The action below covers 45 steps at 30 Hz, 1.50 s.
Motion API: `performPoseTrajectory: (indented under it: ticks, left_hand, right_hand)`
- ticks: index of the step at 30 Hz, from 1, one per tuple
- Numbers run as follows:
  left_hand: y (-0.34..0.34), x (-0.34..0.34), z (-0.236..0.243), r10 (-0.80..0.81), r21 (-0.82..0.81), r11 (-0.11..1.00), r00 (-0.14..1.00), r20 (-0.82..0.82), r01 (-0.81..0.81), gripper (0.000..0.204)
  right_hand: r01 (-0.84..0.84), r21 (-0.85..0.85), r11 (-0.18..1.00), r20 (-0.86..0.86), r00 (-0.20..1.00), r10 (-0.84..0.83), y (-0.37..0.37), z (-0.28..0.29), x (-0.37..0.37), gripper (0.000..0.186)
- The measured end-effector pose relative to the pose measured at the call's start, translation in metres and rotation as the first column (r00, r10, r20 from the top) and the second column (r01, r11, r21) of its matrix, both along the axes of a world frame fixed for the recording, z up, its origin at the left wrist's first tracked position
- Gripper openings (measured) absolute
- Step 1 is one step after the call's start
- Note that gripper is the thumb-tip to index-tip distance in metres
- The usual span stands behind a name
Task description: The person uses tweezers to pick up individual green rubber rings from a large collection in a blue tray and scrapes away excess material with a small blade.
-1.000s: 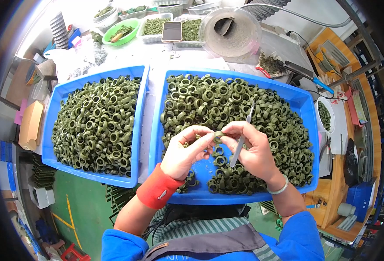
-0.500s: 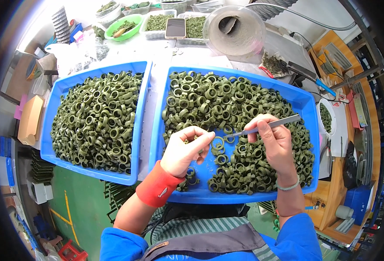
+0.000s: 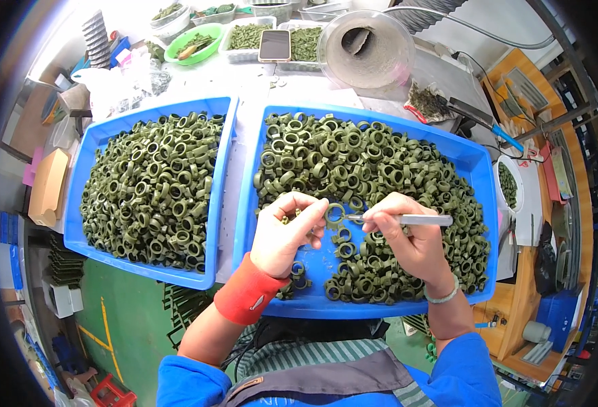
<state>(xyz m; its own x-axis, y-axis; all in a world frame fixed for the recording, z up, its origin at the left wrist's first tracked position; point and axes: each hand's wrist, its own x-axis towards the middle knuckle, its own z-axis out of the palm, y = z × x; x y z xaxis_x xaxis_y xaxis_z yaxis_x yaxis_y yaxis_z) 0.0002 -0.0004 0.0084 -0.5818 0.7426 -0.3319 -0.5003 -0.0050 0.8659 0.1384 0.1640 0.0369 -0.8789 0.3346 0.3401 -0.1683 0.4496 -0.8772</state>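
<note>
My left hand (image 3: pixel 289 234), with a red wristband, pinches a green ring (image 3: pixel 334 214) between thumb and index finger; small olive bits show in its curled fingers. My right hand (image 3: pixel 404 241) grips a slim silver hand tool (image 3: pixel 424 220) held nearly level, its narrow tip at the ring. Both hands are above the right blue tray (image 3: pixel 474 166), heaped with olive-green ring parts (image 3: pixel 340 149) around a patch of bare blue bottom. A second blue tray (image 3: pixel 211 222) of similar parts lies at the left.
At the back are tubs of small green pieces (image 3: pixel 245 39), a green bowl (image 3: pixel 192 42), a phone (image 3: pixel 274 45) and a round clear container (image 3: pixel 363 54). A blue-handled tool (image 3: pixel 506 136) and white bowl (image 3: pixel 506 183) are at the right, a cardboard box (image 3: pixel 47 190) far left.
The silver tool has swung from steep to almost level. My right fingertips have left the ring and moved right, and the tool's tip now reaches it. My left hand has shifted slightly left.
</note>
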Motion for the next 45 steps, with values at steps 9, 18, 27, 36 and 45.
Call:
performPoseTrajectory:
  ticks: [9,18,27,36,45]
  left_hand:
    - [0.0,-0.002,-0.001,0.104,0.058,0.992,0.981,0.162,-0.115,0.011]
    - [-0.002,0.002,0.001,-0.017,0.13,0.991,0.998,-0.058,0.024,0.016]
    - [-0.001,0.005,0.001,-0.005,0.105,0.994,0.96,-0.281,0.036,0.025]
    - [0.001,0.002,-0.007,-0.035,0.205,0.975,0.972,-0.232,0.084,0.024]
    - [-0.007,-0.009,-0.009,-0.138,0.331,0.943,0.946,0.294,0.034,0.016]
  right_hand:
    - [0.021,0.482,0.876,-0.196,0.977,0.085,-0.018,0.001,-0.008,0.023]
    - [0.171,-0.276,0.946,0.045,0.985,-0.166,-0.02,-0.005,-0.01,0.025]
    - [0.103,-0.46,0.882,0.098,0.993,-0.064,-0.016,-0.018,-0.011,0.023]
    - [0.145,-0.161,0.976,-0.076,0.984,-0.159,-0.024,-0.022,-0.012,0.026]
    - [0.225,0.152,0.962,0.041,0.971,-0.234,0.002,-0.024,-0.015,0.012]
